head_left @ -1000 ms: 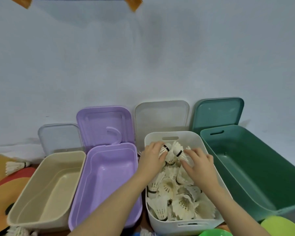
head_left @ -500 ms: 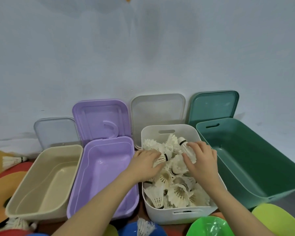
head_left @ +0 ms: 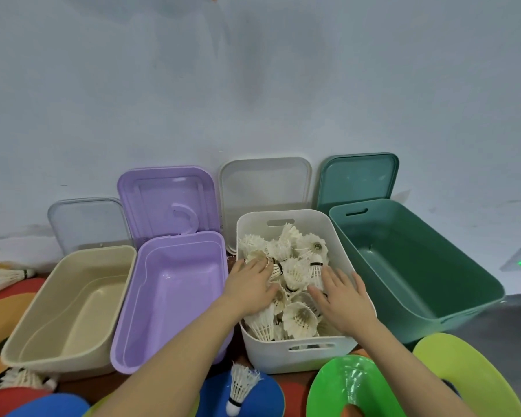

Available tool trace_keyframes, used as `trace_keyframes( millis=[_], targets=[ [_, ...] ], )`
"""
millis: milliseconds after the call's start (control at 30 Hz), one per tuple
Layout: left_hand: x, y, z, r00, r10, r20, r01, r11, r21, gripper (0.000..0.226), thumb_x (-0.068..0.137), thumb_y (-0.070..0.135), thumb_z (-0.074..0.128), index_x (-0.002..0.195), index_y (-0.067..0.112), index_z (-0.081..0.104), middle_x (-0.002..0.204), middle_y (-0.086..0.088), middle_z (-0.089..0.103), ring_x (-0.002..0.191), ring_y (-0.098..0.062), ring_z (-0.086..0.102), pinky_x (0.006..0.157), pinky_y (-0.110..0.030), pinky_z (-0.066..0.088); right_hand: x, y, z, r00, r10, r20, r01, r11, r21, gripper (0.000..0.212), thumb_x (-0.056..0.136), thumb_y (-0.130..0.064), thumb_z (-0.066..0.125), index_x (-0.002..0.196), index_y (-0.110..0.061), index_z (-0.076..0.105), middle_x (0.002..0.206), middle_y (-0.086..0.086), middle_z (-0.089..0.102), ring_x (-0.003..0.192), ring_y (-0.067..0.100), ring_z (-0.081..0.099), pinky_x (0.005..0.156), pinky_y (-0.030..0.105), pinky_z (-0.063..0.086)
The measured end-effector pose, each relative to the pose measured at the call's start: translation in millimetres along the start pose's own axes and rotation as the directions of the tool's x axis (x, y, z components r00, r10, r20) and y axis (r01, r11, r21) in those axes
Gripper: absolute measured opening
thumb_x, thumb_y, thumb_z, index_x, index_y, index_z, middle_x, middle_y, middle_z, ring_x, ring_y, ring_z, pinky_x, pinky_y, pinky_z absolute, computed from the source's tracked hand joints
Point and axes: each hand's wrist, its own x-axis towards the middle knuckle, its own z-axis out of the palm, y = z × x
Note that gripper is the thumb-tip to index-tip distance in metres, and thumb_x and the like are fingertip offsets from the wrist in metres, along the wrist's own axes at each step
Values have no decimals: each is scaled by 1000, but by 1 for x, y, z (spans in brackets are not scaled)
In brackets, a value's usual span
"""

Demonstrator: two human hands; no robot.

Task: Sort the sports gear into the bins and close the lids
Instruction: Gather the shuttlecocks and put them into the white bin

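Note:
A white bin (head_left: 339,227) in the middle holds a heap of several white feather shuttlecocks (head_left: 295,266). My left hand (head_left: 248,285) lies flat on the left side of the heap with its fingers straight. Over the heap's right side rests my right hand (head_left: 342,291), fingers spread and holding nothing. To the left stand an empty purple bin (head_left: 163,296) and an empty beige bin (head_left: 69,305); an empty green bin (head_left: 418,266) is on the right. All four lids lean open against the wall behind.
One loose shuttlecock (head_left: 241,386) lies on a blue disc (head_left: 271,395) at the front, another (head_left: 6,276) at far left. Green (head_left: 343,389), yellow-green (head_left: 475,374), red and orange discs crowd the front and left edges.
Both hands have slid from the far end of the white bin toward its near half and flattened out; the right hand no longer grips a shuttlecock. The view tilted down, showing more discs.

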Motion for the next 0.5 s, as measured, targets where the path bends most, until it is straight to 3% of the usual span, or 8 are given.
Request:
trace_keyframes(
  millis=[133, 233, 500],
  targets=[
    [2, 1, -2, 1000, -4, 0, 4, 1000, -25, 57, 98, 45, 27, 148, 19, 21, 156, 0, 16, 143, -18, 10, 115, -41, 5, -3, -3, -3, 996, 46, -73, -46, 999, -4, 68, 95, -57, 5, 150, -17, 10, 158, 3, 9, 144, 20, 7, 117, 41, -1],
    [-3, 2, -7, 995, -19, -93, 11, 996, -89, 53, 98, 44, 28, 145, 20, 27, 154, 3, 20, 141, -17, 13, 112, -38, 9, -7, -10, -10, 985, 46, -167, -43, 999, 18, 60, 98, -52, 11, 149, -21, 14, 156, 3, 15, 143, 22, 13, 114, 41, 6],
    [-31, -31, -37, 938, -109, -330, 64, 987, -146, 46, 99, 36, 34, 143, 22, 32, 151, 4, 28, 138, -12, 23, 106, -28, 9, 4, -59, -22, 951, -103, -293, 146, 981, 127, 50, 99, -42, 27, 143, -19, 32, 146, 0, 38, 133, 21, 33, 109, 34, 23]
  ],
)
